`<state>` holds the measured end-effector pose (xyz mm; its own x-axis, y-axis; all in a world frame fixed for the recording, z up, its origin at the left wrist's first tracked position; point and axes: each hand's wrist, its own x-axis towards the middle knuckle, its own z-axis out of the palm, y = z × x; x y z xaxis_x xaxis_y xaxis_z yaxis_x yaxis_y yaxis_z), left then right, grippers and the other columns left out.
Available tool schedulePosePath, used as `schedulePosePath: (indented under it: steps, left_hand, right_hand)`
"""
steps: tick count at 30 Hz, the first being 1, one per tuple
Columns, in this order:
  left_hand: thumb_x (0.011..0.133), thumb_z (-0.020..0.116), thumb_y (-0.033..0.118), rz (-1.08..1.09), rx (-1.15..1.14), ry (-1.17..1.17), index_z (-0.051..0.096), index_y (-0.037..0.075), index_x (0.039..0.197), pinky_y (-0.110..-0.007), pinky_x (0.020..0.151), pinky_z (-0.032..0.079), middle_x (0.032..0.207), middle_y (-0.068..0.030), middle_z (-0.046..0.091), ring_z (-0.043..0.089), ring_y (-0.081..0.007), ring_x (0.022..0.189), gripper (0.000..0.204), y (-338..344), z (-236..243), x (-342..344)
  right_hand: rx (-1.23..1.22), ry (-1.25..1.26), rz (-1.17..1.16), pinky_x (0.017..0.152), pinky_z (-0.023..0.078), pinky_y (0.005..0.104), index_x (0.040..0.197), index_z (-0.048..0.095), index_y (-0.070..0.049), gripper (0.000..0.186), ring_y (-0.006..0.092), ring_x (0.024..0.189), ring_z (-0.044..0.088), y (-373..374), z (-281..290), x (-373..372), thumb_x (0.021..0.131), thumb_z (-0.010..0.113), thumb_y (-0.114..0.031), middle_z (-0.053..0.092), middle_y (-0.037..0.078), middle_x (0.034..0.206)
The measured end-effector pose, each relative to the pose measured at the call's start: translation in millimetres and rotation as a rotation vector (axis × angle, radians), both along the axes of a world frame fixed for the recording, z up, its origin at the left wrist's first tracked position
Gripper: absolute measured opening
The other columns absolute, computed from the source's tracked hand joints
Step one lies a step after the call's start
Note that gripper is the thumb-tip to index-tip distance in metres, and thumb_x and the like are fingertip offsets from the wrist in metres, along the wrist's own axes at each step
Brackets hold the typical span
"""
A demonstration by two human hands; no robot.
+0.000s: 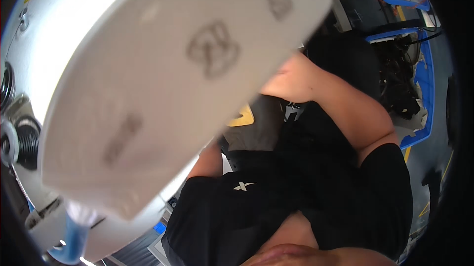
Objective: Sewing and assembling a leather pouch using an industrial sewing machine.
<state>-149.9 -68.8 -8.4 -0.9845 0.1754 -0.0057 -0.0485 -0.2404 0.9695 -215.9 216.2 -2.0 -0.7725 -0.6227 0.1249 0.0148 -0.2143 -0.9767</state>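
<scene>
A large white curved panel (163, 103) with blurred dark markings fills the upper left and middle, close to the camera, tilted. Behind its right-hand edge my right hand (289, 78) comes up to the panel; its fingers are hidden there, so their grip does not show. Of my left arm only a piece of forearm appears below the panel, and the panel covers the left hand. A small yellow piece with a slot (242, 117) peeks out under the panel's lower edge, near my lap.
To the left is a white work surface (94, 9), with a spool of black cable (27, 142) at its side. A blue object (71, 239), kind unclear, is at the lower left. Blue-rimmed crates (428, 93) with dark parts and cables stand at the right.
</scene>
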Motion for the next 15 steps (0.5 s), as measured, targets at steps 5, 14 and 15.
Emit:
schedulePosePath:
  steps: [5,14,15]
  left_hand:
    - [0.095,0.071,0.016,0.026,0.033,-0.023,0.067,-0.001,0.087,-0.033,0.077,0.057,0.099,-0.0178,0.075,0.072,-0.0219,0.086,0.019,-8.3,-10.2,9.3]
    - [0.095,0.072,0.017,-0.078,0.027,0.042,0.068,-0.001,0.088,-0.034,0.079,0.058,0.101,-0.0189,0.075,0.073,-0.0233,0.088,0.020,-24.6,-19.8,6.3]
    - [0.095,0.072,0.018,-0.089,0.023,0.052,0.068,-0.002,0.089,-0.035,0.079,0.058,0.101,-0.0191,0.075,0.073,-0.0234,0.088,0.020,-27.4,-18.7,5.1]
  right_hand:
    - [-0.030,-0.023,0.073,0.049,0.029,0.0356,0.060,0.045,0.000,0.040,0.0113,0.050,0.034,-1.6,5.1,-5.6,0.089,0.066,-0.019,0.035,0.005,0.050]
    - [0.064,-0.089,0.011,0.048,0.032,0.0355,0.062,0.049,0.001,0.037,0.0115,0.049,0.035,7.6,24.0,3.9,0.090,0.065,-0.016,0.039,0.004,0.051]
    - [0.060,-0.085,0.009,0.048,0.032,0.0355,0.062,0.049,0.001,0.037,0.0115,0.049,0.035,5.4,21.5,2.1,0.090,0.065,-0.016,0.039,0.004,0.051]
